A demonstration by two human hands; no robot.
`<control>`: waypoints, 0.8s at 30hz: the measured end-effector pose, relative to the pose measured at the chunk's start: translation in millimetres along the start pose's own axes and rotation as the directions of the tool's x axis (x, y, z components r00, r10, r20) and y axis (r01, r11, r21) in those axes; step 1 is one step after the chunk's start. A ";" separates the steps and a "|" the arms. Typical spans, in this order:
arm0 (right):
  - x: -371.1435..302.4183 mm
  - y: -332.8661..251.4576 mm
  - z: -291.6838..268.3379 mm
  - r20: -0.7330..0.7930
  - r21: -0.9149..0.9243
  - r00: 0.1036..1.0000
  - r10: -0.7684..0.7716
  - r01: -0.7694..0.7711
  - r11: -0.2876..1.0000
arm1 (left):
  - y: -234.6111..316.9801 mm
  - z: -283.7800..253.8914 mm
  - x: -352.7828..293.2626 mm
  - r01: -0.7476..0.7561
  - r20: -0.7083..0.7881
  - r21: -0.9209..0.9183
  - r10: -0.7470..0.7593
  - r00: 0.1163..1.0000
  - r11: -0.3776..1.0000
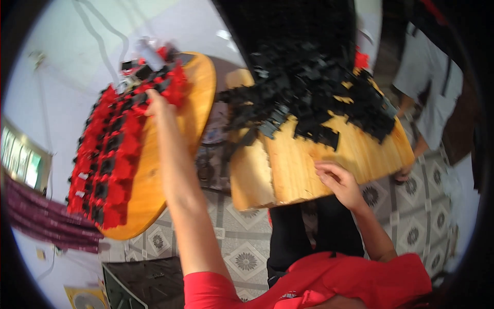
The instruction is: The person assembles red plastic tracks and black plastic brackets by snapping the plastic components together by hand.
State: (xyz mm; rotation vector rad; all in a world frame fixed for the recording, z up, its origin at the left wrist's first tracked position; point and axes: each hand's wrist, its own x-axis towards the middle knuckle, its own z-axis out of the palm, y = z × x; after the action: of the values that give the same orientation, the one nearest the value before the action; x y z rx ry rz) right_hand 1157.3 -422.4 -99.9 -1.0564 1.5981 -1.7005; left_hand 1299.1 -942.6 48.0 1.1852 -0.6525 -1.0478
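My left arm stretches out to the left table, where my left hand [156, 104] is at the red and black pieces [114, 154] laid in long overlapping rows. Its fingers are blurred and partly lost against the red, so any hold on a piece cannot be made out. Low over the near part of the wooden table in front of me is my right hand [340, 181], its fingers loosely bent, thumb apart, nothing visible in them. Beyond it lies a heap of small black notched pieces [309, 98], spread over the far half of that table.
The left wooden table [203, 92] has a rounded edge; a clutter of small items [144, 64] sits at its far end. A large black panel [293, 26] rises behind the heap. Another person in grey [429, 77] stands at right. A dark crate [149, 283] is on the patterned floor.
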 end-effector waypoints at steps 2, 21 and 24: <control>4.8 1.5 3.9 0.002 0.013 1.000 -0.003 0.003 1.000 | 7.8 -7.3 14.1 0.053 0.001 -0.042 -0.053 0.999 0.998; 18.7 -15.7 -65.4 -0.338 -0.423 0.856 -0.391 0.232 0.876 | -180.2 -165.7 -317.3 -0.629 0.601 0.130 0.444 0.665 0.766; 56.1 -44.6 -76.2 -0.289 -0.545 0.752 -0.592 0.379 0.748 | -197.9 -174.7 -328.1 -0.729 0.617 0.149 0.513 0.597 0.669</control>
State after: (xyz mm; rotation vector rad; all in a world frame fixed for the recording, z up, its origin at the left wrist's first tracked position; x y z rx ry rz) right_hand 1068.4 -423.2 -44.8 -1.5198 2.2453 -2.0877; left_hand 1255.6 -576.7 -155.8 0.8418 -1.6721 -0.6038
